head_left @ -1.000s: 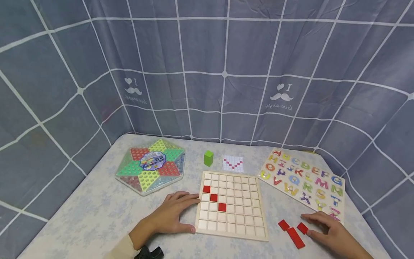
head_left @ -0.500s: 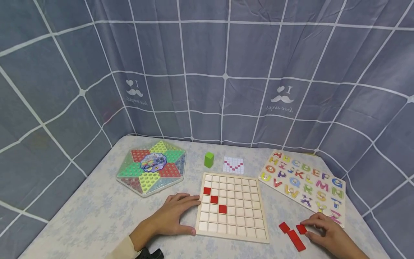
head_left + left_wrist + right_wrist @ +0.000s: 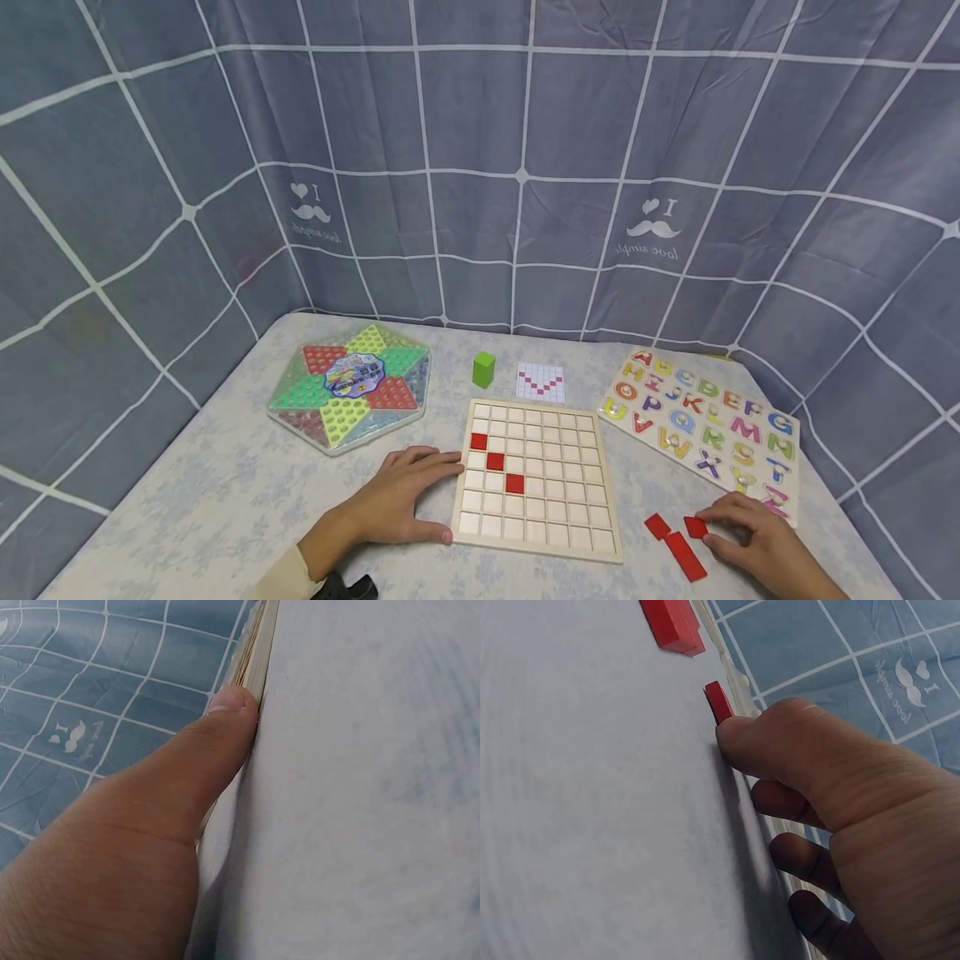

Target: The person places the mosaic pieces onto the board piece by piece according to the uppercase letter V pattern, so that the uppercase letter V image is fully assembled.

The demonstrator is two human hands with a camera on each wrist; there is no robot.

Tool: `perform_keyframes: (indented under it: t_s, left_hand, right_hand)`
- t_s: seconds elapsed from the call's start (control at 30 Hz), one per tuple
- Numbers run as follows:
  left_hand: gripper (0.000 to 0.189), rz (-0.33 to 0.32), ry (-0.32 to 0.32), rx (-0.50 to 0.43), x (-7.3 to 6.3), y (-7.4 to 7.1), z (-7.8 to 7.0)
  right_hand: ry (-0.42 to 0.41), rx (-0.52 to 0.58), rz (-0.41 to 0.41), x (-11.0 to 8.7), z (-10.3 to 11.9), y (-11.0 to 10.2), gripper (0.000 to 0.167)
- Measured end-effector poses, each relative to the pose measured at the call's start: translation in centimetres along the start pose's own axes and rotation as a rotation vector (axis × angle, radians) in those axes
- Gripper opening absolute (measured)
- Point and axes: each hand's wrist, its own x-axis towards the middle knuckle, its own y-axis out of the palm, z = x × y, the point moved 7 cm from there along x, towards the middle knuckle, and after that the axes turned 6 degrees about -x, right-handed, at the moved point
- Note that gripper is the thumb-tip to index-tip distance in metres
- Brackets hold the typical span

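Observation:
A pale wooden grid board (image 3: 558,506) lies flat on the table, with red square tiles (image 3: 495,462) set in a diagonal at its left. My left hand (image 3: 397,498) rests at the board's left edge, fingers extended. In the left wrist view the thumb (image 3: 225,724) touches the board's side. My right hand (image 3: 757,533), right of the board, pinches a red square tile (image 3: 695,527) between thumb and fingers. In the right wrist view part of that red tile (image 3: 718,701) sticks out past the thumb. More red tiles (image 3: 686,557) lie flat beside it.
Behind the board are a green block (image 3: 483,369) and a small card (image 3: 540,382) printed with a pink V of squares. An alphabet puzzle board (image 3: 660,404) lies at the right, a star-patterned hexagonal game board (image 3: 300,429) at the left. Patterned curtains (image 3: 480,208) surround the table.
My right hand has shifted slightly left and taken the red tile between thumb and fingers, turning it a little. My left hand stays at the board's edge.

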Motion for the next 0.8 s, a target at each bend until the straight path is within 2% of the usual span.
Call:
perform_keyframes:
  t_s: [0.1, 0.23, 0.33, 0.43, 0.57, 0.67, 0.8]
  left_hand:
    - [0.085, -0.003, 0.001, -0.004, -0.1, -0.1, 0.0]
    - [0.085, 0.001, -0.001, -0.003, -0.1, -0.1, 0.0]
    - [0.086, 0.002, -0.002, 0.007, 0.0, -0.1, 0.0]
    - [0.086, 0.003, -0.003, 0.014, 0.2, -0.2, 0.1]
    - [0.086, 0.006, -0.004, 0.011, 0.1, -0.1, 0.2]
    - [0.085, 0.005, -0.001, 0.009, 0.0, -0.1, 0.1]
    - [0.085, 0.003, 0.0, 0.007, -0.1, -0.1, 0.0]
  right_hand:
    - [0.029, -0.003, -0.003, 0.1, 0.0, 0.1, 0.033]
    - [0.111, -0.024, 0.007, 0.3, 0.0, 0.4, 0.03]
    - [0.164, -0.038, 0.014, 0.9, 0.1, 0.5, 0.028]
    - [0.186, -0.045, -0.015, 1.8, 0.5, 0.6, 0.028]
    - [0.176, -0.076, -0.054, 3.2, 1.8, 0.8, 0.029]
    - [0.171, -0.087, -0.038, 4.4, 2.9, 1.4, 0.027]
    - [0.121, -0.018, -0.014, 6.5, 4.6, 2.6, 0.027]
